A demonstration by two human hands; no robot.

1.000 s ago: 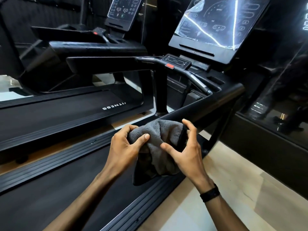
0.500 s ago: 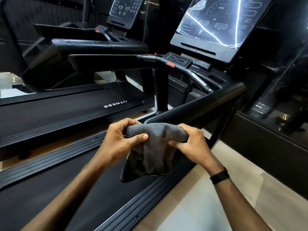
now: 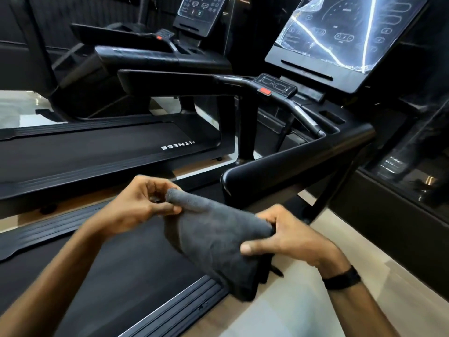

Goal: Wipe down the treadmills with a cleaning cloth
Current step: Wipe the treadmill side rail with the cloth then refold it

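Both hands hold the grey cleaning cloth in the air over the near treadmill's belt. The left hand pinches its upper corner and the right hand grips its folded lower edge. Folding it into a flat pad would likely suit wiping the right handrail just beyond.

The left hand and right hand are motion-blurred; individual finger outlines are soft. The gray cloth hides the right fingertips behind its upper fold, and its lower edge blurs into the treadmill side rail. Both forearms are cut off by the bottom edge. The near console screen is cut by the top edge; glare streaks obscure its markings. The far console is also cropped, its icons too small to read.
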